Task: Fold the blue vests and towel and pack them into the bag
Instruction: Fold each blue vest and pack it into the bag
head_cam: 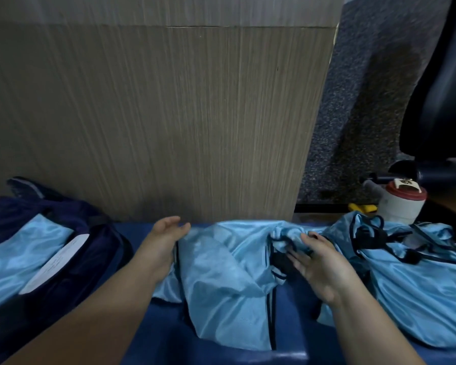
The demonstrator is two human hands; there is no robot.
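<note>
I judge I'm mid-fold on the middle vest [221, 280], which lies crumpled on the blue table [163, 325] between the dark bag [71, 262] to my left, already holding one folded vest [24, 254], and a heap of unfolded vests [419, 285] to my right. My left hand [166, 241] rests loose at its left edge and my right hand [321, 264] lies on its bunched, dark-trimmed top, fingers [298, 260] splayed, neither gripping anything. Next I should pinch both edges and smooth the shiny, slippery-looking fabric flat.
</note>
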